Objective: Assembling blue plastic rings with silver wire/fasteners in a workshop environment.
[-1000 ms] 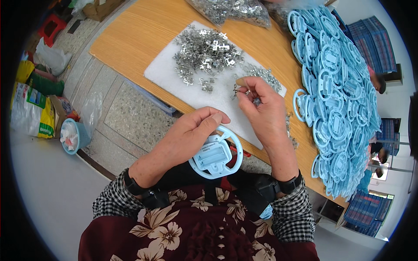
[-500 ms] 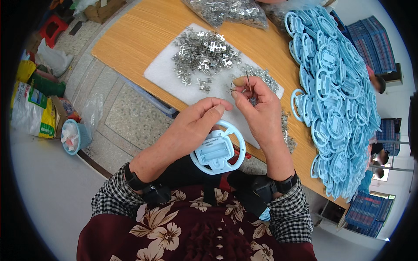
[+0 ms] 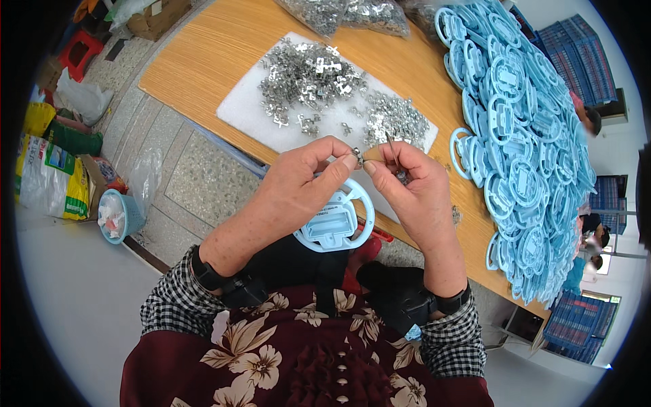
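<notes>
My left hand (image 3: 295, 180) is closed on a light blue plastic toy steering wheel (image 3: 330, 230), which hangs below its fingers with a recessed compartment facing up. Its thumb and forefinger also pinch at a small metal contact piece (image 3: 358, 156). My right hand (image 3: 415, 193) meets it there, thumb and forefinger pressed together at the piece's other side. More small metal pieces (image 3: 402, 176) are tucked in my right fingers, and a thin dark pointed strip (image 3: 391, 144) sticks up between them; its kind is unclear.
On the wooden table (image 3: 196, 64), a white foam pad (image 3: 241, 112) bears piles of metal contact pieces (image 3: 305, 81) and small springs or clips (image 3: 397, 122). Bags of metal parts (image 3: 376, 15) lie behind. Blue wheels (image 3: 522, 180) are heaped at right. A blue basket (image 3: 129, 214) stands at left.
My right hand has come down and slightly right, my left fingertips have risen, and both now meet at the small metal piece. The blue wheel has shifted up a little.
</notes>
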Available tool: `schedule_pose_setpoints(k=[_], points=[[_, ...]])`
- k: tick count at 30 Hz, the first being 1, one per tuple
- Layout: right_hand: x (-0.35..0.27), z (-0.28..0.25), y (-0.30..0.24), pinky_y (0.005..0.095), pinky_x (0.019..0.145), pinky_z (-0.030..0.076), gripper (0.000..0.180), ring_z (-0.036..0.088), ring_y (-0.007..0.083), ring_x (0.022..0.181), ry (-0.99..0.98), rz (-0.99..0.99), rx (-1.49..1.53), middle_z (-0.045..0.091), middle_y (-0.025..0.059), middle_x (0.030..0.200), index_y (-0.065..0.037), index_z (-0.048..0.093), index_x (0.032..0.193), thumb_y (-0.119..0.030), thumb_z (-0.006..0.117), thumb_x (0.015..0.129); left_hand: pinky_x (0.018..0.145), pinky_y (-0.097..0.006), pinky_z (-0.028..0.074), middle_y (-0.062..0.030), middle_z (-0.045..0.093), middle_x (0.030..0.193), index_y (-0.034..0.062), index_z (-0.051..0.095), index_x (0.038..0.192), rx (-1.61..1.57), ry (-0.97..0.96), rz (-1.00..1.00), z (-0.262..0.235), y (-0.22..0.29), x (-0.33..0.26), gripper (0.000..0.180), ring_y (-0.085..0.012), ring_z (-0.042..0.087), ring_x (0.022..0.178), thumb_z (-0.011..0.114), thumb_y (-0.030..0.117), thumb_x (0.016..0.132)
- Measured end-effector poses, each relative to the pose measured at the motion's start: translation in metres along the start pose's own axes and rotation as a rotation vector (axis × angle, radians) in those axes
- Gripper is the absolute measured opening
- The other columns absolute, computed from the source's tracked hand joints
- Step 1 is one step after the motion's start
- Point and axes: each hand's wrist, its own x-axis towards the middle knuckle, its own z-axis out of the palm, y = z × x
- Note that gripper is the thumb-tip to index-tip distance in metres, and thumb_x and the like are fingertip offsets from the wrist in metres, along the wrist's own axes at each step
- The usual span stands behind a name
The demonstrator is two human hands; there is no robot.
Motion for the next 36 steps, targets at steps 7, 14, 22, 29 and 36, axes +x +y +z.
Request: schedule_pose_setpoints(k=[7, 14, 22, 29, 36], points=[[-0.017, -0.019, 0.007, 0.0221, 0.067, 0.045, 0.014, 0.056, 0.0053, 0.077, -0.053, 0.222, 0.335, 0.063, -0.0021, 0.084, 0.0, 0.066, 0.099, -0.012, 0.068, 0.091, 0.07, -0.021, 0.048, 0.0033, 0.063, 0.088, 0.003, 0.063, 0.109, -0.037, -0.118, 0.023, 0.015, 0.001, 0.0, 0.022, -0.0018, 0.056, 0.079, 0.054, 0.022, 0.105], [-0.062, -0.037, 0.007, 0.023, 0.064, 0.044, 0.009, 0.052, 0.0037, 0.072, 0.123, 0.172, 0.246, 0.06, -0.0039, 0.082, 0.0, 0.066, 0.093, -0.008, 0.07, 0.089, 0.077, -0.021, 0.052, -0.0011, 0.068, 0.099, -0.0004, 0.061, 0.12, -0.136, -0.206, -0.057, 0.027, -0.001, 0.003, 0.025, -0.0039, 0.061, 0.087, 0.048, 0.016, 0.106], [-0.082, -0.03, 0.021, 0.0272, 0.058, 0.047, 0.013, 0.058, 0.0147, 0.063, 0.211, 0.014, -0.041, 0.06, 0.0073, 0.075, 0.0, 0.066, 0.094, -0.006, 0.072, 0.084, 0.073, -0.025, 0.052, -0.0054, 0.069, 0.093, -0.0024, 0.061, 0.12, -0.15, -0.089, -0.019, 0.058, -0.008, 0.0, 0.028, -0.0073, 0.063, 0.082, 0.047, 0.016, 0.105], [-0.089, -0.035, 0.022, 0.0357, 0.059, 0.051, 0.014, 0.064, 0.0245, 0.066, 0.186, -0.019, -0.248, 0.062, 0.01, 0.078, -0.003, 0.066, 0.094, -0.007, 0.073, 0.082, 0.071, -0.021, 0.051, -0.001, 0.067, 0.094, -0.0009, 0.06, 0.124, -0.079, -0.114, -0.061, 0.07, -0.008, 0.0, 0.028, -0.0031, 0.06, 0.081, 0.045, 0.015, 0.107], [-0.098, -0.03, 0.018, 0.0415, 0.06, 0.053, 0.014, 0.065, 0.0307, 0.071, 0.181, -0.135, -0.639, 0.061, 0.0084, 0.083, -0.01, 0.065, 0.095, -0.007, 0.071, 0.082, 0.07, -0.023, 0.05, -0.0012, 0.067, 0.091, -0.0015, 0.063, 0.121, 0.121, -0.071, 0.013, 0.078, -0.021, 0.004, 0.028, -0.0046, 0.059, 0.079, 0.046, 0.014, 0.106]])
